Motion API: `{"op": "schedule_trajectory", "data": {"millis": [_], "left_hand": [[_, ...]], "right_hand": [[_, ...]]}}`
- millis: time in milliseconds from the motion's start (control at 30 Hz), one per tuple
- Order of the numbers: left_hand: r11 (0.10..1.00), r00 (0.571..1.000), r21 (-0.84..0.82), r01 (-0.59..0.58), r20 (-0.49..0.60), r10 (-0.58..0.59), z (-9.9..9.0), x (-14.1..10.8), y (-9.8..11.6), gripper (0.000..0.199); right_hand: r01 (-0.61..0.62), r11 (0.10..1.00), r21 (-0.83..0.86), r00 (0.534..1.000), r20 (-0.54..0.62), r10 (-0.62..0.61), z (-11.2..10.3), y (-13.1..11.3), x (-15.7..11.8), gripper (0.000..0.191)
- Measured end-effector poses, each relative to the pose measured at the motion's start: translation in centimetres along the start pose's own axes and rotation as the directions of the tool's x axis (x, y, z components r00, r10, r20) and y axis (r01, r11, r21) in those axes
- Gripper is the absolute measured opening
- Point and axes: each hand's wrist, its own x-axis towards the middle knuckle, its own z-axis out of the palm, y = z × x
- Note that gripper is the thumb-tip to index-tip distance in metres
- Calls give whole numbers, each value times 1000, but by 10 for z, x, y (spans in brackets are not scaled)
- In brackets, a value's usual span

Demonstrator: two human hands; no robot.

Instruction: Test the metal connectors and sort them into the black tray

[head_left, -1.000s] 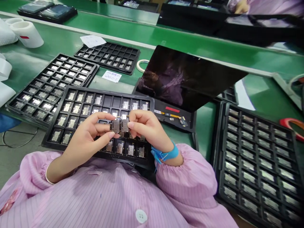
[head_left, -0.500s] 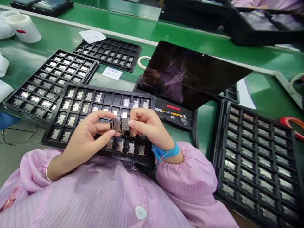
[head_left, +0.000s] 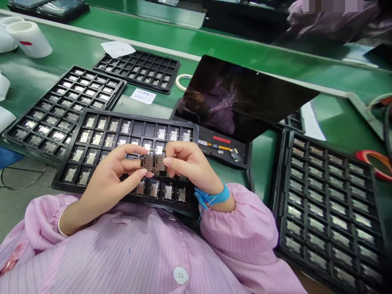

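Note:
Two small metal card-slot modules are held side by side over a black compartment tray (head_left: 139, 130). My left hand (head_left: 114, 173) pinches the left card-slot module (head_left: 148, 162) between thumb and fingers. The right card-slot module (head_left: 159, 162) is gripped by my right hand (head_left: 186, 165), thumb on its face. Their inner edges are close together; I cannot tell whether they touch. Beneath them, most pockets of the tray hold similar silvery modules, with a few bare pockets in the upper middle. A blue band (head_left: 212, 196) circles my right wrist.
A dark glossy panel (head_left: 245, 98) leans over a black box holding a flex cable (head_left: 219, 145). More filled trays stand left (head_left: 52, 110) and right (head_left: 330, 204). Rolls of tape (head_left: 183, 82) and white rolls (head_left: 32, 38) lie around. A person in pink sits opposite.
My view has shifted slightly. Both hands keep the same pinch on the two modules. Across the bench, the person in pink and the black trays there have moved.

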Motion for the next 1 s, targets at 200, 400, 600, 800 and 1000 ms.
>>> {"op": "schedule_trajectory", "data": {"millis": [200, 400, 600, 800, 1000], "left_hand": [[1000, 1000, 0, -12, 3, 12, 0, 0, 0, 29], [1000, 1000, 13, -22, -3, 22, 1, 1, 1, 29], [999, 1000, 52, -16, -6, 17, -2, 2, -1, 31], [827, 988, 560, -48, -93, 120, -32, 14, 22, 33], [531, 984, 835, -145, 68, 162, -64, 77, 38, 29]], "right_hand": [[-10, 1000, 6, 1000, -1, 10, 0, 0, 0, 29], [-24, 1000, -11, 1000, -2, 24, 1, -1, 0, 25], [-43, 998, -35, 999, -2, 43, 1, 0, 0, 23], [-155, 971, -182, 956, -273, 102, -8, 4, 11, 22], [-382, 730, -567, 899, -411, 151, -7, -4, 54, 19]]}}
